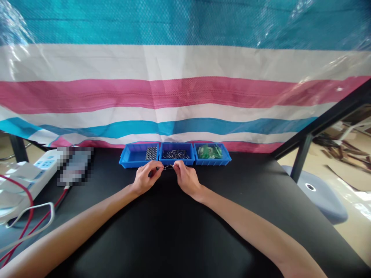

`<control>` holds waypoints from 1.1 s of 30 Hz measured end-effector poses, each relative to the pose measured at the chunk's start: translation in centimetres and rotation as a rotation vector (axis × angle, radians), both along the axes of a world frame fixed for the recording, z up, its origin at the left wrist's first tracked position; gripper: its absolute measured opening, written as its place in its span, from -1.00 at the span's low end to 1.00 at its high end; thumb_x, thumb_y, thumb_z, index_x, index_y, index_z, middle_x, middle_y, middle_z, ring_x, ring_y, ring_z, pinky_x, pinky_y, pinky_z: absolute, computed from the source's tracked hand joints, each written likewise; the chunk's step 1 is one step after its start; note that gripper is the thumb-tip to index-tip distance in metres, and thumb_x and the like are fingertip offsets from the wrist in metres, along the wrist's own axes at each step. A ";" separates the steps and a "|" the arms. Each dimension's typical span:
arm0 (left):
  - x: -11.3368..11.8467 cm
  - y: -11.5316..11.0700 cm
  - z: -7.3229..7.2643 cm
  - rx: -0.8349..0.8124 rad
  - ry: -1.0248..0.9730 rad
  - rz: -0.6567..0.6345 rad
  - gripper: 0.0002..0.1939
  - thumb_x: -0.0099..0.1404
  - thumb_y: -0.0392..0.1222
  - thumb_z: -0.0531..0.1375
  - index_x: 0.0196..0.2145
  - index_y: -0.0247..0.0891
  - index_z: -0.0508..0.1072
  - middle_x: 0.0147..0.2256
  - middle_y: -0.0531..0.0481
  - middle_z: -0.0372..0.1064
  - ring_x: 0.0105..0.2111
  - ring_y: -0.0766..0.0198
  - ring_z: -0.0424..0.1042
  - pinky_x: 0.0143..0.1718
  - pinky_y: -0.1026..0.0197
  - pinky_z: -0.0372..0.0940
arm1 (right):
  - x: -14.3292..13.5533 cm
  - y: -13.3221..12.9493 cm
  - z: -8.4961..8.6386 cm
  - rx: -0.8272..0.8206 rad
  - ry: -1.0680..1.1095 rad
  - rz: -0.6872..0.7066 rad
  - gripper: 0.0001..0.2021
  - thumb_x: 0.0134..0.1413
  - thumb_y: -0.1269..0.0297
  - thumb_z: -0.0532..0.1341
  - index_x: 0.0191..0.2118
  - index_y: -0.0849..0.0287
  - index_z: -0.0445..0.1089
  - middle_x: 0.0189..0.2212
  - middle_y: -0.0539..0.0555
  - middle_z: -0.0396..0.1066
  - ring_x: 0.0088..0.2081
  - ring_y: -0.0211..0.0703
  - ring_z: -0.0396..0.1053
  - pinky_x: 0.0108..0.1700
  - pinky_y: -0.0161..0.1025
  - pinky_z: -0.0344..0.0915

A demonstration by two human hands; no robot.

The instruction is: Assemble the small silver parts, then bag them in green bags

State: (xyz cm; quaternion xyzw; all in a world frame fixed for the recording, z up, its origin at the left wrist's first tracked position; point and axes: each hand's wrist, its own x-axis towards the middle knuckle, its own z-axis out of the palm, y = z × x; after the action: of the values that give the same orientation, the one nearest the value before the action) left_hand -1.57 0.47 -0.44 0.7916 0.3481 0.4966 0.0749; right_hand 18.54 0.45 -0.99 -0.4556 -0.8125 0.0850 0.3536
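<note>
Where both arms reach forward over the black table [174, 239], the left hand [146, 178] and right hand [185, 178] meet just in front of the middle bin, fingertips pinched on the two ends of a thin metal pin [168, 167]; each hand is closed to a fine pinch, nothing else held. Pin lies level between the hands, just above the tabletop, likely kept there so the bins stay within easy reach.

Bins, three, blue plastic, set side by side, touching, against the striped tarp [185, 92]:
- left bin [130, 158]: small grey metal parts packed at its right end, rest bare.
- middle bin [176, 148]: dark slim metal pieces, loose.
- right bin [226, 157]: green parts, heaped.

Left edge of table: white power strip [43, 170], red cable [26, 227] and white cable [43, 220] trailing from it. Grey stool [319, 197] stands off the table's right side.
</note>
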 end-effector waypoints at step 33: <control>-0.1 0.3 -0.5 0.043 -0.020 0.056 -0.90 0.27 -0.29 0.22 -0.23 -0.24 0.44 -0.32 -0.02 0.53 -0.48 0.38 0.46 -0.44 0.34 0.37 | 0.1 0.2 -0.5 0.115 0.230 0.216 -0.77 0.30 0.26 0.09 -0.05 0.11 0.46 -0.33 0.08 0.53 -0.34 -0.18 0.50 -0.25 -0.27 0.44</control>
State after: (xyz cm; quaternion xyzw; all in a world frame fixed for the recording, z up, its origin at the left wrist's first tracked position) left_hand -1.63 0.72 -0.91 0.7779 0.3587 0.5139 0.0473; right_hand 18.65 0.61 -1.53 -0.3319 -0.8146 0.1274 0.4584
